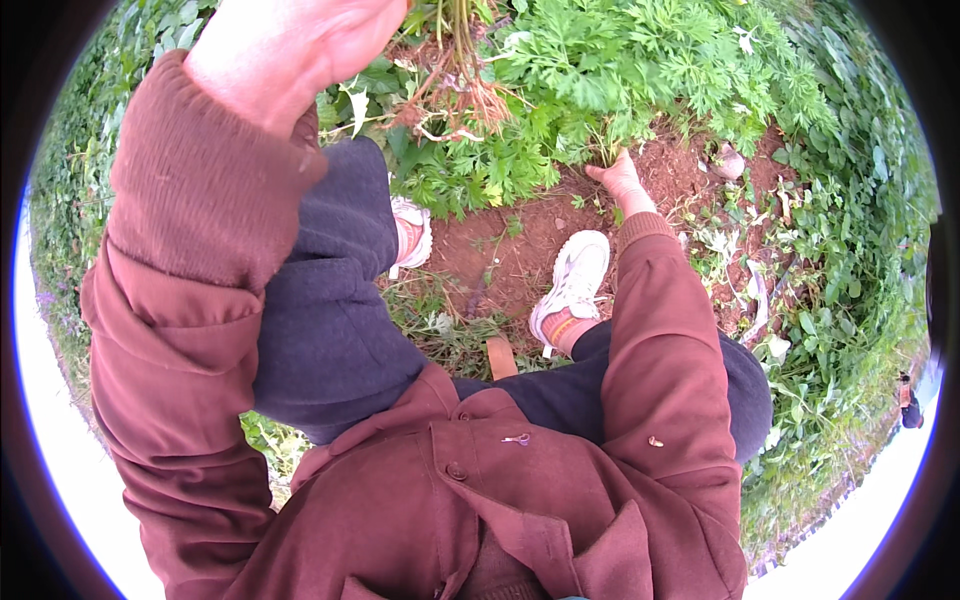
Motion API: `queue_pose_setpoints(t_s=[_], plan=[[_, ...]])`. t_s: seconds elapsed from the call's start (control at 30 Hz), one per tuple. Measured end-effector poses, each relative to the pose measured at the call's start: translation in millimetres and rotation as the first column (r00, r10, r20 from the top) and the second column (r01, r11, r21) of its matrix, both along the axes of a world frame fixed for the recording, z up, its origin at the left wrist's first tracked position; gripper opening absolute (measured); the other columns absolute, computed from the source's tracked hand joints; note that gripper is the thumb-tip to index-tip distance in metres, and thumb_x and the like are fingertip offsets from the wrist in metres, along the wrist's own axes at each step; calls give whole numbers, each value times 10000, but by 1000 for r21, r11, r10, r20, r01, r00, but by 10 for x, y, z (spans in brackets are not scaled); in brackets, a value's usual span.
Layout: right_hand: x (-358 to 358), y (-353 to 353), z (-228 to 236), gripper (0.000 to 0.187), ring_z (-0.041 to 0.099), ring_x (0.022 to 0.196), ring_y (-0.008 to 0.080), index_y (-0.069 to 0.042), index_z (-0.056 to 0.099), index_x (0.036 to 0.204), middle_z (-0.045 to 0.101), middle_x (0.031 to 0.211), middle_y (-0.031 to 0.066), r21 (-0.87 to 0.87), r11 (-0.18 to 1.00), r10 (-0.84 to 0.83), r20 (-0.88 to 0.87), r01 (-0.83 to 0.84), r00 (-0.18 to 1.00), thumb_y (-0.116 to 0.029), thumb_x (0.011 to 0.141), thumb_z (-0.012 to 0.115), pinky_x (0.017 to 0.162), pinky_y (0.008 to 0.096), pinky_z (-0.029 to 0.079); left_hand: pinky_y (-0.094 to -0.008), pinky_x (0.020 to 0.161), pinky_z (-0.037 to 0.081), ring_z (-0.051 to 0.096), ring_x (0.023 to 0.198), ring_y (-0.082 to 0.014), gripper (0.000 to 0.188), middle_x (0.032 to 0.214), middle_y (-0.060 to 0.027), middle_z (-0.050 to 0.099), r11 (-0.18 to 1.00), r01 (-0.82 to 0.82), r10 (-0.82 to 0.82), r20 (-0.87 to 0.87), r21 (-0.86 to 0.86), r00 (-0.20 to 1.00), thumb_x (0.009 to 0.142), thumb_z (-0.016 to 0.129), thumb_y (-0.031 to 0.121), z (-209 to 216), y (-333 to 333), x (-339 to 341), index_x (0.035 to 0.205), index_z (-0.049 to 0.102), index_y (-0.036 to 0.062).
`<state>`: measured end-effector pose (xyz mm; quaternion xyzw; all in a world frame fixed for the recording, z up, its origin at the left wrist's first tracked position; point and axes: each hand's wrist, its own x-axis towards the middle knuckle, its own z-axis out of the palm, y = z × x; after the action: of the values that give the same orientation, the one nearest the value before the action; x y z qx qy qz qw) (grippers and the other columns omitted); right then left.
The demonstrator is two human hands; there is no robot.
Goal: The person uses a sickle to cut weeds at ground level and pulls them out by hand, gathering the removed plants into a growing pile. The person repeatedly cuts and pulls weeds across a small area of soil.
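My left hand (305,55) is raised high at the upper left, its fingers cut off by the top edge of the picture. Beside it hangs a bunch of uprooted plants (455,75) with thin stems and reddish, soil-covered roots, which the hand appears to grip. Lower and to the right, my right hand (625,182) reaches down to the soil. Its thumb and fingers close around the stem base of a leafy green plant (605,135) that still stands in the ground; leaves partly hide the fingertips.
Dense feathery-leaved plants (660,55) grow ahead. Reddish bare soil (480,245) lies between my white shoes (578,275). A stone (728,162) sits right of my right hand. Vines (860,190) cover the right side, and pulled weeds (440,325) lie near my feet.
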<state>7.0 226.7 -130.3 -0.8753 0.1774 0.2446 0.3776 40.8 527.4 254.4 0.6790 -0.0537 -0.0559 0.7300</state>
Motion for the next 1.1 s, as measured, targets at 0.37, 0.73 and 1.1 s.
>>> queue_pose_setpoints(t_s=[0.37,0.73,1.1], plan=[[-43,406,73,519,498,1175,303,-89,605,1145,431,1330,180,-478,754,445,-132,-450,886,-443,772,680,921,368,471,-290,744,427,475,703,-137,176,853,-72,526,993,119,-119,-33,-2,992,932,477,104,-70,51,136,787,506,9],[34,31,-714,468,581,1031,385,-1,658,1001,621,1020,274,4,963,-267,-121,269,956,-412,832,510,923,388,427,-270,702,425,487,687,-137,135,823,-68,535,996,88,-88,1,9,996,908,507,82,-69,27,141,813,509,-14],[391,-159,352,406,622,907,380,-28,648,1008,648,930,233,-286,954,-5,280,88,960,-381,871,503,836,426,479,-276,656,423,498,651,-138,161,743,-57,541,985,-41,42,0,167,999,899,504,76,62,-113,-29,813,551,-52]])
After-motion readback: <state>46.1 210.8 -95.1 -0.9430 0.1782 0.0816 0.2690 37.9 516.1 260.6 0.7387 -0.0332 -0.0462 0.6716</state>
